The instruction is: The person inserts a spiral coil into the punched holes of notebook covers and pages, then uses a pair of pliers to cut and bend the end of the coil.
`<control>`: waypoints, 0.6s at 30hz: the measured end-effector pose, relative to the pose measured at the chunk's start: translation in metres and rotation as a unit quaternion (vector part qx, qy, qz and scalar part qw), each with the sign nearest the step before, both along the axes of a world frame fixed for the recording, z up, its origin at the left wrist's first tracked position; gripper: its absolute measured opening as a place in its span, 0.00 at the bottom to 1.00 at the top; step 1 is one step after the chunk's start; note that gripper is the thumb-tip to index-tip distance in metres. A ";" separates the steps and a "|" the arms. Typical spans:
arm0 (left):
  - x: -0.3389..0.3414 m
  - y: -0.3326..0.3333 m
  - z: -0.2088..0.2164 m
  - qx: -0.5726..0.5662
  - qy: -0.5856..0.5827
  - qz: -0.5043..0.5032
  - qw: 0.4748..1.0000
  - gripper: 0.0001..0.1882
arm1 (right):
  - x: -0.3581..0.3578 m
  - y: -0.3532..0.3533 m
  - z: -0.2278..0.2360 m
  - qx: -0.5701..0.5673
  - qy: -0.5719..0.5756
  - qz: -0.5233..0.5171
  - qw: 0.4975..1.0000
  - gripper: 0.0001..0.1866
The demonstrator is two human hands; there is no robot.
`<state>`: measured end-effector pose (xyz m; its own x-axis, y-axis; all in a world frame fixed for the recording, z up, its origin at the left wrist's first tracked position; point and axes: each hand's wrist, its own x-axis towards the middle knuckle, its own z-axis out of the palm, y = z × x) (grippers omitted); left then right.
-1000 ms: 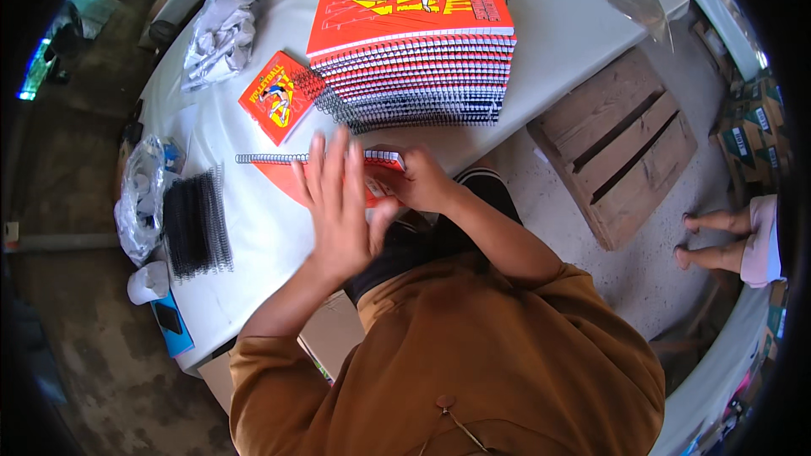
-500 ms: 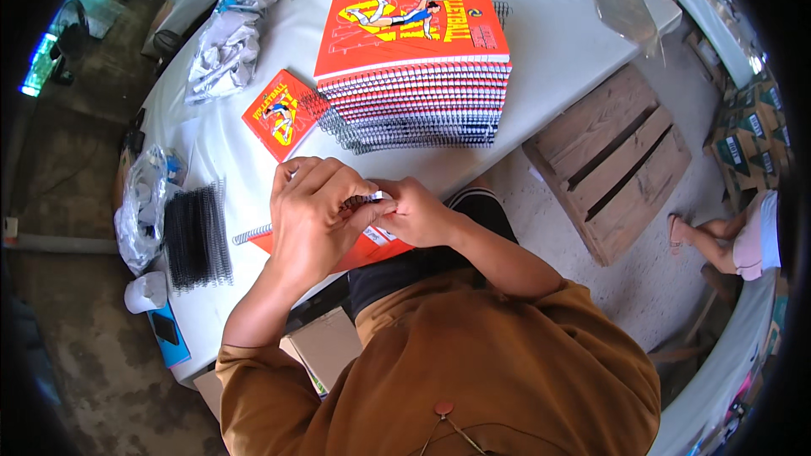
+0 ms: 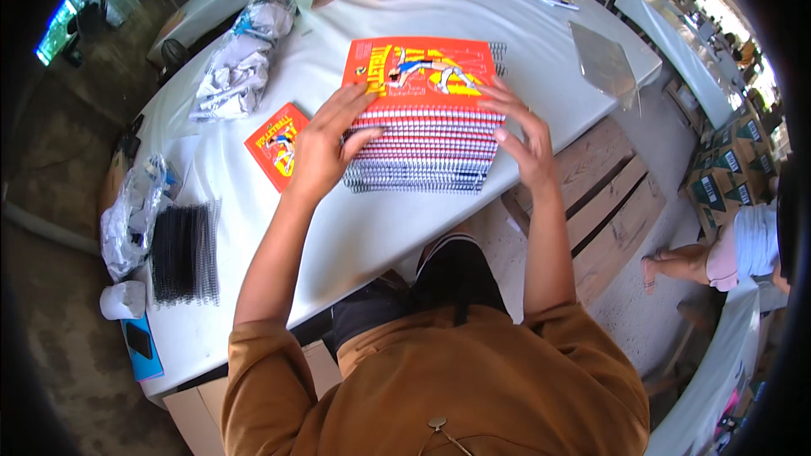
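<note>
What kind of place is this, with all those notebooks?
Probably a small workshop where notebooks get bound. A tall stack of spiral-bound notebooks sits on a white table, a bundle of black binding coils lies nearby, and cardboard boxes stand off to the side. Both hands rest on the stack.

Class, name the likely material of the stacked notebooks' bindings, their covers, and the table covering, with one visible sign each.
Stack of notebooks: bindings look like wire coils, thin looped lines along the edge. Top cover: probably glossy printed card, slight sheen. Table covering: apparently white cloth or plastic sheet, smooth and draped.
</note>
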<state>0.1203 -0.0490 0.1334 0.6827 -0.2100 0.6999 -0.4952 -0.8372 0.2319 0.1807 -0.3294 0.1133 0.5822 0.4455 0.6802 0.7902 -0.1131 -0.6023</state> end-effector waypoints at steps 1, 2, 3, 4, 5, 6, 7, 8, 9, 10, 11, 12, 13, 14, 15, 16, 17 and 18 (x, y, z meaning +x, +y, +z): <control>0.004 0.000 -0.007 -0.001 -0.007 -0.001 1.000 0.16 | -0.006 0.008 -0.007 0.082 0.028 -0.027 0.996 0.19; 0.006 -0.002 -0.011 -0.112 -0.049 0.030 0.992 0.16 | -0.012 0.016 -0.010 0.164 0.060 -0.056 0.983 0.22; 0.005 -0.003 -0.015 -0.220 -0.086 0.063 0.970 0.16 | -0.018 0.026 -0.010 0.209 0.089 -0.081 0.970 0.26; 0.007 -0.004 -0.018 -0.219 -0.085 0.062 0.970 0.16 | -0.020 0.037 -0.013 0.210 0.090 -0.082 0.970 0.26; 0.011 -0.006 -0.020 -0.344 0.005 0.094 0.934 0.15 | -0.020 0.048 -0.021 0.218 0.082 -0.139 0.962 0.26; 0.016 -0.006 -0.022 -0.461 0.088 0.125 0.874 0.15 | -0.018 0.057 -0.026 0.226 0.071 -0.192 0.952 0.26; 0.020 -0.006 -0.030 -0.479 0.020 0.111 0.870 0.15 | -0.015 0.063 -0.030 0.249 0.069 -0.197 0.946 0.25; 0.022 -0.011 -0.027 -0.481 0.016 0.108 0.870 0.15 | -0.013 0.064 -0.031 0.249 0.064 -0.196 0.946 0.25; 0.021 -0.017 -0.025 -0.473 -0.003 0.128 0.872 0.16 | -0.013 0.063 -0.032 0.258 0.064 -0.205 0.942 0.25; 0.019 -0.020 -0.024 -0.466 -0.022 0.148 0.872 0.16 | -0.014 0.062 -0.033 0.266 0.064 -0.215 0.938 0.24; 0.018 -0.017 -0.023 -0.482 -0.012 0.117 0.868 0.16 | -0.017 0.060 -0.030 0.257 0.091 -0.206 0.940 0.24; 0.019 -0.005 -0.029 -0.493 -0.031 0.079 0.866 0.16 | -0.022 0.060 -0.028 0.259 0.085 -0.201 0.941 0.24; 0.021 0.011 -0.032 -0.478 -0.041 0.086 0.873 0.16 | -0.028 0.060 -0.024 0.256 0.078 -0.211 0.940 0.25; 0.024 0.027 -0.036 -0.466 -0.049 0.088 0.879 0.16 | -0.033 0.057 -0.024 0.251 0.069 -0.225 0.939 0.26; 0.023 0.051 -0.041 -0.423 0.007 0.124 0.898 0.16 | -0.039 0.054 -0.022 0.254 0.061 -0.222 0.939 0.26; 0.022 0.074 -0.044 -0.355 0.099 0.177 0.913 0.17 | -0.048 0.051 -0.025 0.258 0.018 -0.221 0.940 0.27; 0.015 0.104 -0.055 -0.218 0.151 0.186 0.946 0.18 | -0.058 0.053 -0.028 0.265 -0.022 -0.211 0.941 0.27; 0.013 0.121 -0.070 -0.082 0.204 0.182 0.958 0.20 | -0.067 0.054 -0.034 0.263 -0.026 -0.209 0.941 0.27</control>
